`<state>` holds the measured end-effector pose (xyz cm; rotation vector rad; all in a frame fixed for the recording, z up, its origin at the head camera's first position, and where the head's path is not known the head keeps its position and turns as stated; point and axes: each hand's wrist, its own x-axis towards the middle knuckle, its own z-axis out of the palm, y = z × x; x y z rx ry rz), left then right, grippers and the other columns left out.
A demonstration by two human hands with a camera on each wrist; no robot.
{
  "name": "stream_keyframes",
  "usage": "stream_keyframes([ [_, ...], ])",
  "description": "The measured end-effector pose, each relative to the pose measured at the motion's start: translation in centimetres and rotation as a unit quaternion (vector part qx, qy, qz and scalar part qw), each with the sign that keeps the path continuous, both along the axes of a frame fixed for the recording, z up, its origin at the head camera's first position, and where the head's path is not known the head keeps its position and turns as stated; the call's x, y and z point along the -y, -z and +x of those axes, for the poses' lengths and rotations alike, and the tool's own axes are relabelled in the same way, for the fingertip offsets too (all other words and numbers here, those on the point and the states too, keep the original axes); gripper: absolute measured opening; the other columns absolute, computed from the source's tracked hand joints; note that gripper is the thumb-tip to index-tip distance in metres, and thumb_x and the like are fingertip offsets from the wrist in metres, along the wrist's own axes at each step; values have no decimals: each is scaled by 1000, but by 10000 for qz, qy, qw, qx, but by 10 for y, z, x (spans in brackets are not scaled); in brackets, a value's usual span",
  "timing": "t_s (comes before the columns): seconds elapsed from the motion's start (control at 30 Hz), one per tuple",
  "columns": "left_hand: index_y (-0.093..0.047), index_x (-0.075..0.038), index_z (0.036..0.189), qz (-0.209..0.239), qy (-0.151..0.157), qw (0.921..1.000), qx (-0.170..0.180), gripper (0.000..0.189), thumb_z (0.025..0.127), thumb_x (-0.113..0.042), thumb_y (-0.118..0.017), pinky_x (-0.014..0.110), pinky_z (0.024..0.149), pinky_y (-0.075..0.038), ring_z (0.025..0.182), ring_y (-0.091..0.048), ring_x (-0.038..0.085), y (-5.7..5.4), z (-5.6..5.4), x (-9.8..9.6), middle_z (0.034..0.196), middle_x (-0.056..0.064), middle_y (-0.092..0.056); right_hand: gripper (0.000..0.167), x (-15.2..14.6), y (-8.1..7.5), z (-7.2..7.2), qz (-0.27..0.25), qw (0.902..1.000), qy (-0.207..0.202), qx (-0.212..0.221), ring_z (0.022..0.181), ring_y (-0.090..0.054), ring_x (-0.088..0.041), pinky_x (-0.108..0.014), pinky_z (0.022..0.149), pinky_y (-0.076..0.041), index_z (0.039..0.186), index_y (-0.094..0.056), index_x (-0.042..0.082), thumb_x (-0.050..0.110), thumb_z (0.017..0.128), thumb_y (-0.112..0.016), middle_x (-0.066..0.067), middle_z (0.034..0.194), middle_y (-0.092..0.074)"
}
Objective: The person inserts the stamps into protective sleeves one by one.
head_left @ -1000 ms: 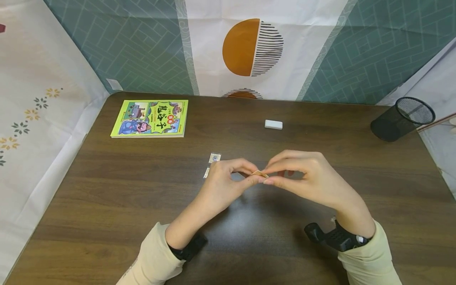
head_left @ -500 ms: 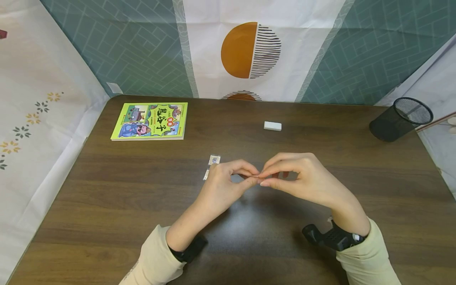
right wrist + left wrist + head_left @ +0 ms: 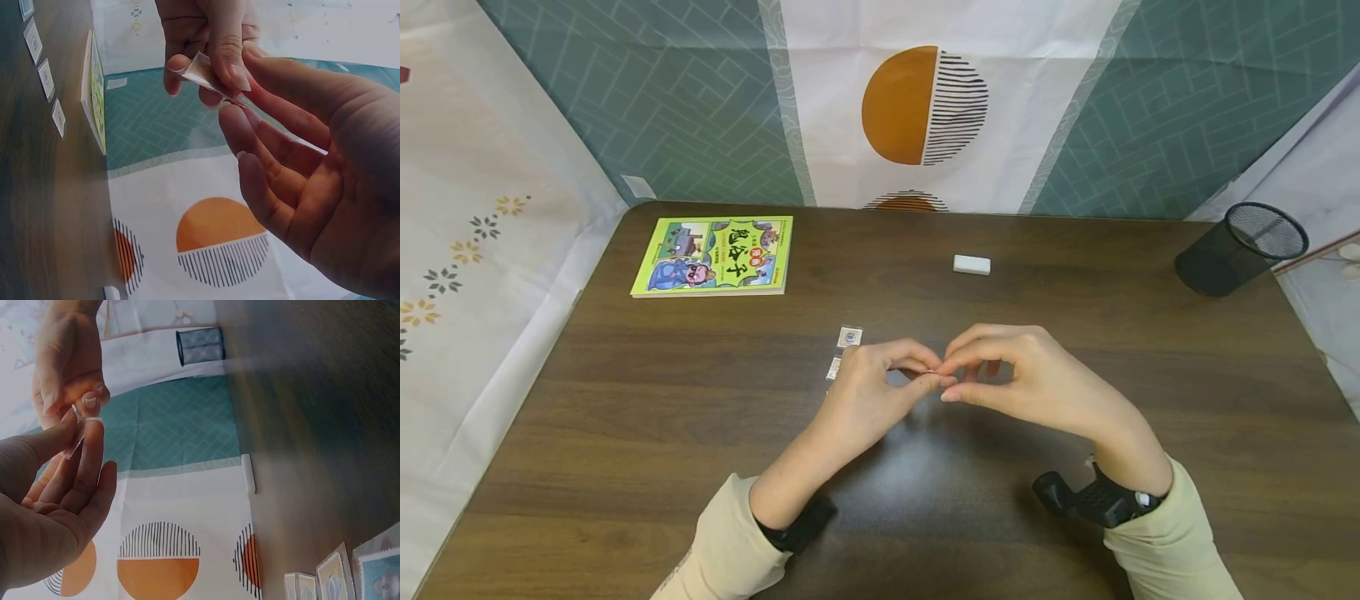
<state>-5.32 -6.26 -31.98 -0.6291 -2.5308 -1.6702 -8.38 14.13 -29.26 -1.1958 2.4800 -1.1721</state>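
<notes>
In mid-air over the table, my left hand [image 3: 876, 392] pinches a small postage stamp in a clear sleeve [image 3: 205, 74] between thumb and fingers. Its notched edge shows in the right wrist view. My right hand [image 3: 1037, 371] meets it at the sleeve's near corner, fingertips touching there and the thumb a little apart from them. Whether those fingertips pinch the sleeve is hidden behind the left thumb. Several more sleeved stamps [image 3: 45, 80] lie in a row on the table, partly covered by my left hand in the head view.
A bright green picture book [image 3: 715, 257] lies at the back left of the brown table [image 3: 625, 467]. Farther back sits a small white block [image 3: 972, 265], perhaps an eraser. At the right rear stands a black mesh pen holder [image 3: 1217, 258]. Patterned cloth [image 3: 685, 100] hangs behind.
My right hand has shifted slightly left, and its thumb has parted from the fingertips. The held stamp, seen tilted before, now shows only as a thin edge in the head view.
</notes>
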Motion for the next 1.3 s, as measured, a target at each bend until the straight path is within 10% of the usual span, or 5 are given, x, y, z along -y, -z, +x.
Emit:
stream_keyframes([
  [0.6,-69,-8,97,421,606,9936,851,12,90,-15,-63,25,77,-53,75,-67,6,-4,-8,9,88,0,-70,32,-10,-2,-4,-215,9970,-162,-722,76,-55,-1,-17,59,-46,106,-70,14,10,75,-78,11,96,-65],
  [1.3,-67,-7,91,33,41,9920,1263,5,87,-10,-66,24,65,-52,73,-69,11,-17,-9,27,82,2,-72,27,-15,-3,-5,-57,9969,-19,-786,71,-56,-1,-15,56,-43,104,-71,14,11,78,-76,9,94,-65],
])
